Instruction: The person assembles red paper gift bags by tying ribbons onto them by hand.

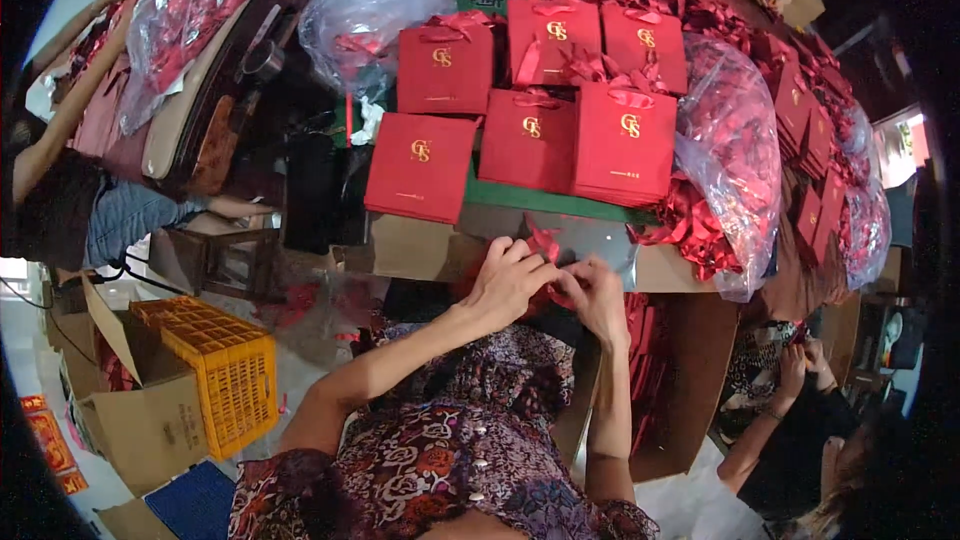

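Observation:
Close together at the table's near edge, my left hand (508, 282) and my right hand (597, 304) are both closed, fingertips pinching a red ribbon (543, 241). One length of it sticks up between them; part is hidden behind my fingers. Beyond my hands lie stacks of flat red gift bags with gold print and red ribbons. The nearest are a left stack (418, 168), a middle stack (527, 138) and a tall right stack (625, 145). More red bags (444, 66) lie behind them. A pile of loose red ribbon (705, 240) spills over the edge at the right.
Clear plastic bags (735, 160) of ribbon flank the stacks. Below the table at right stands a cardboard box (690, 380) holding red bags. A yellow crate (225, 370) and an open carton (150, 420) sit at left on the floor. Other people work at left, lower right and far side.

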`<action>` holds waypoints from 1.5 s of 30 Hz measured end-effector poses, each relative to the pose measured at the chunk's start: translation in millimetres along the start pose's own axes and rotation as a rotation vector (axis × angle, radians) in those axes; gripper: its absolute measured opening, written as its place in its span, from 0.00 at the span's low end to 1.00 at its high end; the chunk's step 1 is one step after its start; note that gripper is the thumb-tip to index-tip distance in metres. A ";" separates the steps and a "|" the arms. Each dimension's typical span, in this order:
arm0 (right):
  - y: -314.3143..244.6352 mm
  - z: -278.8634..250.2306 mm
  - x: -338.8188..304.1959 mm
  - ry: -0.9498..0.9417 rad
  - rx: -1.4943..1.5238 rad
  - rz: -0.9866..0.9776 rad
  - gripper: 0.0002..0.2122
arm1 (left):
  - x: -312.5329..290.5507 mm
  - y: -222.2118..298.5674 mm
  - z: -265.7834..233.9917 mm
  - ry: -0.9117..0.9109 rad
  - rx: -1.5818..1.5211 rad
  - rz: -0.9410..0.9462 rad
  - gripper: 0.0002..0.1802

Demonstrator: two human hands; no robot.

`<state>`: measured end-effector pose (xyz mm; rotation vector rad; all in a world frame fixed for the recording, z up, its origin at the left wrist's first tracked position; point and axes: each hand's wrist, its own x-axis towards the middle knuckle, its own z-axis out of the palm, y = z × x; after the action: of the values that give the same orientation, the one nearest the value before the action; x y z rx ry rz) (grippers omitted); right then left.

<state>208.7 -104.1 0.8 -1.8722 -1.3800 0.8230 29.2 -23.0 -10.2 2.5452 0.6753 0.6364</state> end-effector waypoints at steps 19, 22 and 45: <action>59.8 18.8 21.5 0.359 0.414 0.168 0.08 | 13.6 3.3 -6.5 -0.038 -0.169 -0.037 0.09; 57.2 6.7 9.4 0.286 0.286 0.064 0.10 | 15.6 -3.5 -10.0 -0.027 -0.207 -0.130 0.10; 22.5 21.1 -2.5 0.122 0.474 0.154 0.07 | -3.9 23.8 9.3 0.089 -0.517 -0.424 0.22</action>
<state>203.6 -108.6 -29.4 -1.6335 -0.8779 0.9942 39.3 -46.5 -6.9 1.8380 0.9099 0.6701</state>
